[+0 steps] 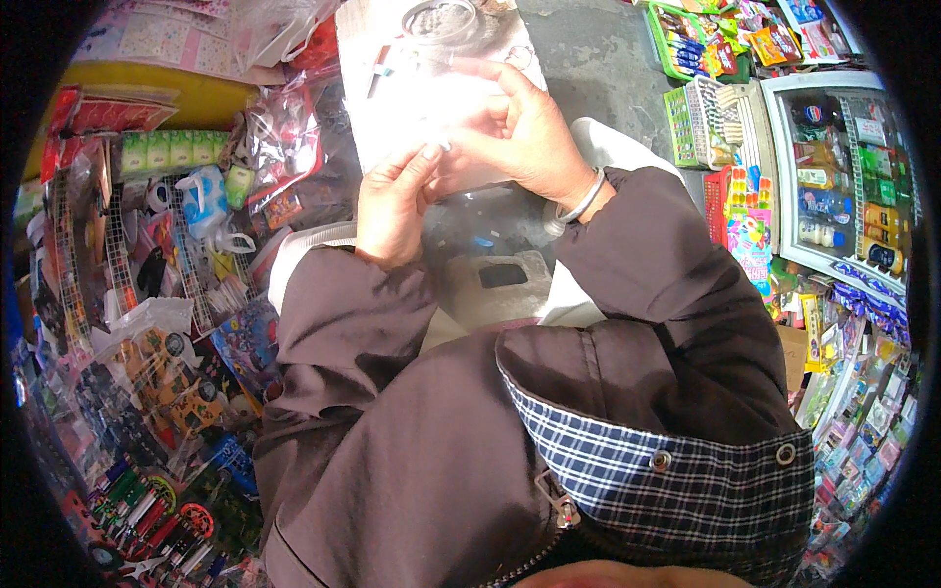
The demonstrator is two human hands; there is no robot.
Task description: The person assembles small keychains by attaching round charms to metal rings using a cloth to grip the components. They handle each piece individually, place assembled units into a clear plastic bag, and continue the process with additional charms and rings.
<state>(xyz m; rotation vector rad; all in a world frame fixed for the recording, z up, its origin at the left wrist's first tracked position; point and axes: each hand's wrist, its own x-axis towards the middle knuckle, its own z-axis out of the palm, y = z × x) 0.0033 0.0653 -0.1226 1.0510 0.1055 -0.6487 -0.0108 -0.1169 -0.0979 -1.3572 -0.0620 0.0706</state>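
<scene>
My left hand (392,201) is closed in a pinch, thumb against fingers, with a tiny whitish bit (445,146) at its tips that is too small to name. Close against it, my right hand (529,137) has its thumb and curled fingers drawn together at the same spot, its index finger reaching further out. Glare hides what lies between its fingers. Both hands hover over the near part of a white board (387,118), washed out by sunlight. On the board's far end sits a round clear dish (438,22), and a small dark strip with a teal end (380,69) lies nearby.
A small stool with a slot (498,277) stands below my hands. Packaged toys (172,377) and hanging goods crowd the left. On the right are a green snack basket (676,44), a white basket (714,122), a drinks cooler (774,167) and several small packets.
</scene>
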